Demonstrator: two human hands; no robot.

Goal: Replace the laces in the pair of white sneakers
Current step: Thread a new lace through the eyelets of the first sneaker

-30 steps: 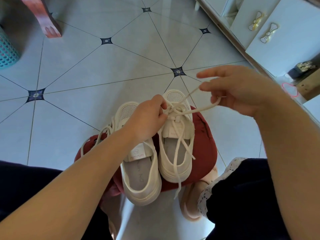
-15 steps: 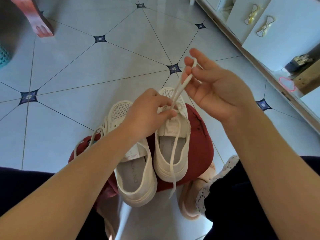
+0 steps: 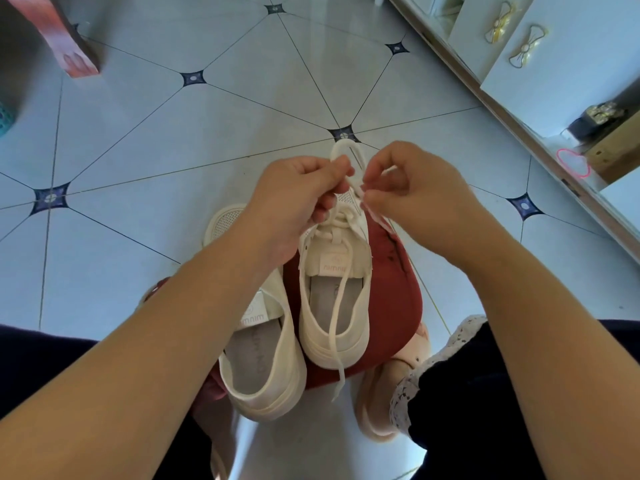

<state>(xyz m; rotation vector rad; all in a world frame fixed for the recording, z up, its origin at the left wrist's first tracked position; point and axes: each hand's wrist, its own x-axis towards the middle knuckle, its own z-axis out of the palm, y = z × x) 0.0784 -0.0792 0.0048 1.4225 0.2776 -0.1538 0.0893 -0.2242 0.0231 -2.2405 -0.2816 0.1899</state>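
Two white sneakers stand side by side on a dark red stool, toes pointing away from me. The right sneaker carries a white lace; one end trails back over its heel. Above its toe, my left hand pinches a loop of that lace. My right hand pinches the other strand just beside the loop, fingers curled. The left sneaker lies partly under my left forearm; its lacing is hidden.
The floor is pale tile with dark diamond insets. A white cabinet with bow-shaped handles runs along the right. A reddish furniture leg stands at the upper left. My feet in pink slippers and dark trousers flank the stool.
My right hand has come down from holding the lace up and now meets my left hand over the toe. A loop now stands between the two hands.
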